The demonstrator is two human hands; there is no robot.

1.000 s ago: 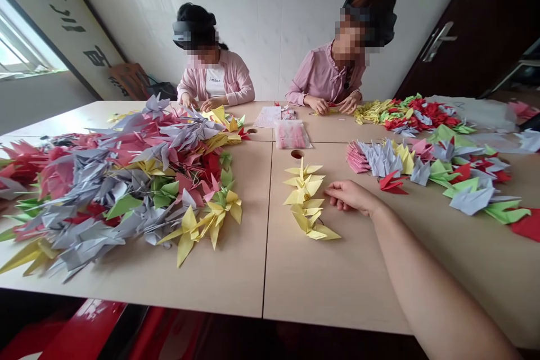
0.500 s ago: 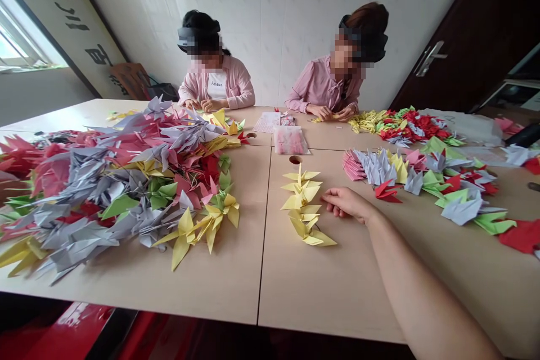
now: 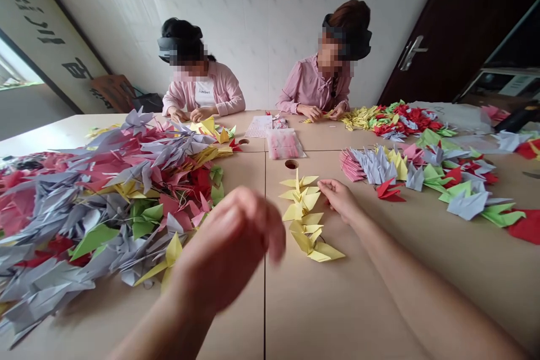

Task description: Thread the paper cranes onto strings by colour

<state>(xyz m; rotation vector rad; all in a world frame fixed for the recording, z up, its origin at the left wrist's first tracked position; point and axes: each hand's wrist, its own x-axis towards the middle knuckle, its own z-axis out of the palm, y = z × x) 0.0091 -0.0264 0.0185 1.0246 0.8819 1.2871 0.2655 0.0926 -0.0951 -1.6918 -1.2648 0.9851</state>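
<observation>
Several yellow paper cranes (image 3: 304,202) lie in a line, one behind another, on the table in front of me. My right hand (image 3: 337,198) is just right of their upper end, thumb and fingertips pressed together near a wing. Whatever is in that pinch, if anything, is too small to make out. In the air at centre left is my left hand (image 3: 236,242), its fingers bent down and smeared by motion, and it hides part of the big heap of paper cranes (image 3: 105,180). A yellow crane (image 3: 169,259) at the heap's edge shows beside my wrist.
Across the table (image 3: 320,315) sit two people, each working with both hands. A plastic packet with pink contents (image 3: 286,143) lies beyond the yellow row, near a round hole (image 3: 291,164). Strung cranes (image 3: 434,171) spread along the right; a second colourful pile (image 3: 405,121) lies behind them.
My left hand has come into view from below and over the table's left half. My right hand stays by the top of the yellow row, slightly higher along it. The view has shifted slightly.
</observation>
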